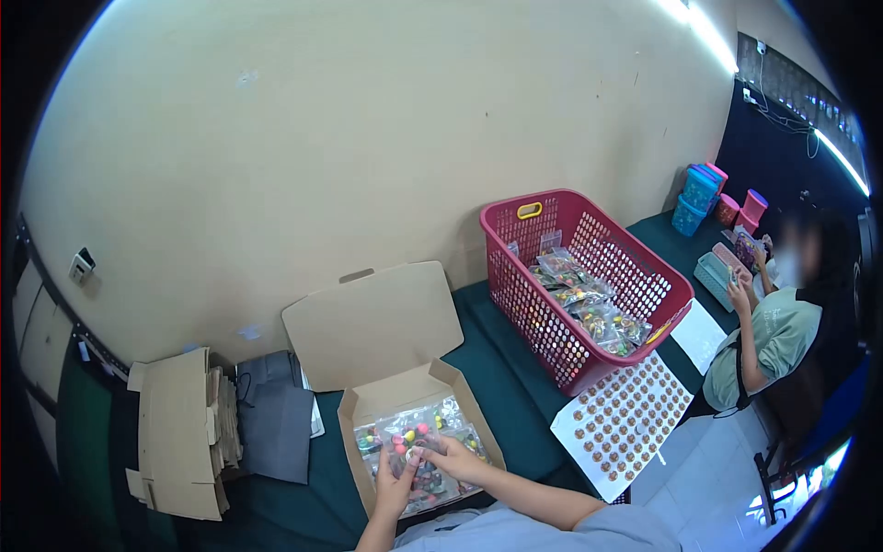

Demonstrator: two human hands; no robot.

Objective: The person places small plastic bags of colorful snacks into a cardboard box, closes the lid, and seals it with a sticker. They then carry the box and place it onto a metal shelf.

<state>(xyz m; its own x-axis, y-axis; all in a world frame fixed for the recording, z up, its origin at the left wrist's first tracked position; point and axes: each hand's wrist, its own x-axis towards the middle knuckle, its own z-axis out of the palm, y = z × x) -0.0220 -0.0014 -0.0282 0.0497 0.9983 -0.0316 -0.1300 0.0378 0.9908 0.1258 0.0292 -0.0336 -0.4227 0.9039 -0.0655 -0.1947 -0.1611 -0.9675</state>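
Over an open cardboard box (pixel 359 460) my two hands meet on a clear plastic bag (pixel 409 432) of small round pieces in pink, yellow, red and dark colours. My left hand (pixel 394 483) grips its near left side. The fingers of my right hand (pixel 452 458) close on it from the right, thumbs near each other. More clear bags (pixel 448 412) of the same kind lie in the box beneath and around the held one. The box lid (pixel 377 327) stands folded back towards the wall.
A maroon plastic basket (pixel 524 322) holding many filled bags (pixel 589 299) stands right of the box. Before it lies a white sheet of round stickers (pixel 630 423). Flattened cardboard (pixel 175 432) and a dark folder (pixel 276 414) lie left. At far right, a person (pixel 773 322) works near coloured tubs (pixel 697 193).
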